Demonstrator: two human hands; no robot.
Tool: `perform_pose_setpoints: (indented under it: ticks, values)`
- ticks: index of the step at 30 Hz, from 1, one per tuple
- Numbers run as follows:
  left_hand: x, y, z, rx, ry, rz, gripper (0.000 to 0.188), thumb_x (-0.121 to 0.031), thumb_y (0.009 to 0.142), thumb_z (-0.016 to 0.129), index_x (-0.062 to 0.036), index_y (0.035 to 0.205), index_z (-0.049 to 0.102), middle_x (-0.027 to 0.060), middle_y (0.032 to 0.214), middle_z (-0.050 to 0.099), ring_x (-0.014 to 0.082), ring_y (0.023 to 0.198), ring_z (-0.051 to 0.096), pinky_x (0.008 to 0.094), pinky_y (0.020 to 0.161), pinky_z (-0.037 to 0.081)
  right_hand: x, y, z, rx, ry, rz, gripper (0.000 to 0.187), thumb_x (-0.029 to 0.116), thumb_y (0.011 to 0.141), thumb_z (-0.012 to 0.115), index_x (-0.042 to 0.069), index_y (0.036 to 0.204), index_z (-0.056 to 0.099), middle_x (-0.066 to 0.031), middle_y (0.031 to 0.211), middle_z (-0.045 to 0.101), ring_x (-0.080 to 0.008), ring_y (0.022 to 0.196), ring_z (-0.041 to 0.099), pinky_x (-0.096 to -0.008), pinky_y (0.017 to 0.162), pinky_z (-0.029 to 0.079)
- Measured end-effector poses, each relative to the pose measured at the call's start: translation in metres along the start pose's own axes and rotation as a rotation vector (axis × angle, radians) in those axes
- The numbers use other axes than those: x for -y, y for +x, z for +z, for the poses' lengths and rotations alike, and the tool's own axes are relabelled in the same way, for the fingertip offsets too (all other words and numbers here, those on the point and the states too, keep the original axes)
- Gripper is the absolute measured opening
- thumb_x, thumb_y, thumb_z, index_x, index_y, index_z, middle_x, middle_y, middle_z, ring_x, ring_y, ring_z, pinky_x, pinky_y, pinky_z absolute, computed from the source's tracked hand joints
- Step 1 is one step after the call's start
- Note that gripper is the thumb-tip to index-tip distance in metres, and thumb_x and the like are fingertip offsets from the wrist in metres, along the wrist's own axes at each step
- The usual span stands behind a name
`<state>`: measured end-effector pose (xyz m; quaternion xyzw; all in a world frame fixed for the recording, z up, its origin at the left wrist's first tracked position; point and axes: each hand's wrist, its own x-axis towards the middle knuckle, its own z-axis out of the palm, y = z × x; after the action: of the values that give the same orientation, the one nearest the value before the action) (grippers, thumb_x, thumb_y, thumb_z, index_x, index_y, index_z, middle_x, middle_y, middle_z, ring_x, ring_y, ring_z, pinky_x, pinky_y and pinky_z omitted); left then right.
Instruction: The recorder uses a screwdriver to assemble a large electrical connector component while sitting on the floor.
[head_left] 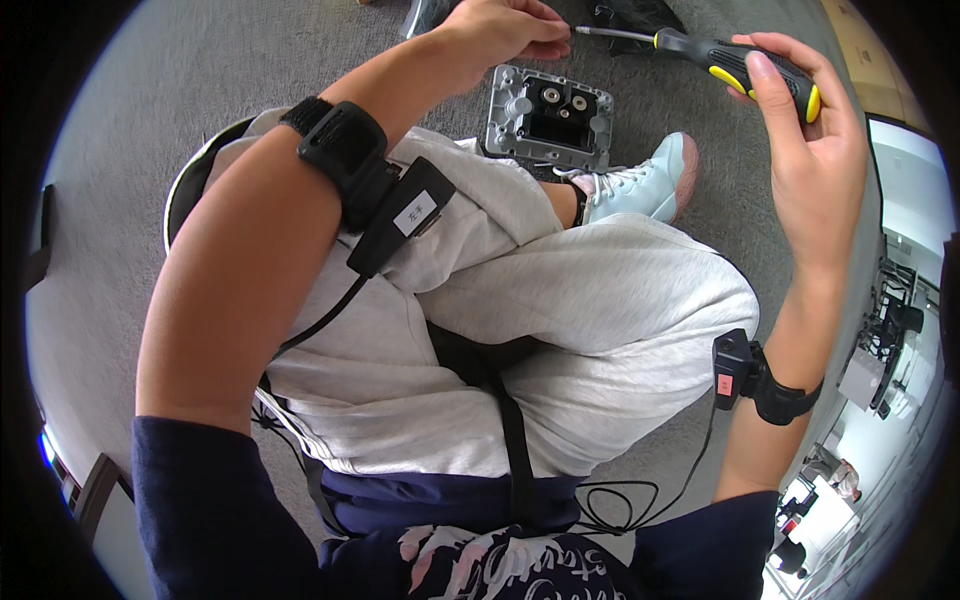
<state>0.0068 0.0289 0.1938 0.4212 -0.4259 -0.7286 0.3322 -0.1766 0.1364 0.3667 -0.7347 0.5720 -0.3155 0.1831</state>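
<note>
Screwdriver (692, 49) clear of housing (551, 120) edge

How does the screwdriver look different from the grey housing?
The screwdriver is long and slim, while the grey housing is broad and squarish. The screwdriver is held up in the right hand; the housing lies on the carpet. The screwdriver's handle has yellow accents, whereas the housing shows none. Both have dark parts.
</note>
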Motion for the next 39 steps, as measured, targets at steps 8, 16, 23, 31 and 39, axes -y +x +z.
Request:
perform_pose_setpoints:
  ticks: [8, 16, 23, 31, 39]
  values:
    - [-0.055, 0.014, -0.018, 0.015, -0.333, 0.194, 0.026, -0.005, 0.092, 0.059, 0.0062, 0.115, 0.059, 0.0098, 0.104, 0.063, 0.0192, 0.099, 0.062, 0.0269, 0.090, 0.052, -0.038, -0.001, -0.013, -0.266, 0.338, 0.009, 0.025, 0.015, 0.097, 0.053, -0.007, 0.109, 0.059, -0.0153, 0.107, 0.064, -0.0225, 0.095, 0.065, -0.0327, 0.088, 0.054]
    - [-0.087, 0.020, -0.008, 0.128, -0.099, 0.217, 0.014, -0.010, 0.095, 0.056, 0.0023, 0.101, 0.062, 0.0075, 0.101, 0.064, 0.0152, 0.095, 0.063, 0.0265, 0.084, 0.053, -0.086, 0.007, -0.018, -0.511, 0.825, 0.269, 0.028, 0.015, 0.097, 0.052, -0.009, 0.110, 0.059, -0.0156, 0.108, 0.061, -0.0299, 0.096, 0.066, -0.0381, 0.090, 0.054]
    - [-0.050, 0.051, -0.011, 0.077, 0.795, 0.364, 0.026, -0.021, 0.085, 0.071, -0.0043, 0.105, 0.068, 0.0056, 0.094, 0.071, 0.0144, 0.086, 0.067, 0.0277, 0.080, 0.054, -0.094, 0.011, -0.024, -0.785, 0.836, 0.253, 0.013, 0.015, 0.094, 0.057, 0.003, 0.097, 0.059, -0.0086, 0.088, 0.063, -0.0211, 0.083, 0.067, -0.0306, 0.075, 0.055]
    - [0.009, 0.076, -0.015, 0.113, 1.414, 0.309, 0.016, -0.019, 0.083, 0.069, -0.0068, 0.093, 0.068, 0.0112, 0.083, 0.067, 0.0267, 0.080, 0.065, 0.0366, 0.074, 0.050, -0.094, 0.012, -0.019, -0.783, 0.741, 0.242, 0.016, 0.015, 0.095, 0.057, 0.000, 0.099, 0.058, -0.0053, 0.084, 0.057, -0.0190, 0.081, 0.065, -0.0297, 0.074, 0.055]
    - [0.022, 0.078, -0.030, 0.162, 1.500, 0.509, 0.019, -0.019, 0.083, 0.070, -0.0079, 0.098, 0.068, 0.0104, 0.089, 0.066, 0.0269, 0.081, 0.063, 0.0365, 0.075, 0.050, -0.090, 0.017, -0.013, -0.751, 0.654, 0.229, 0.018, 0.017, 0.095, 0.057, -0.001, 0.100, 0.058, -0.0076, 0.087, 0.059, -0.0199, 0.083, 0.065, -0.0294, 0.076, 0.054]
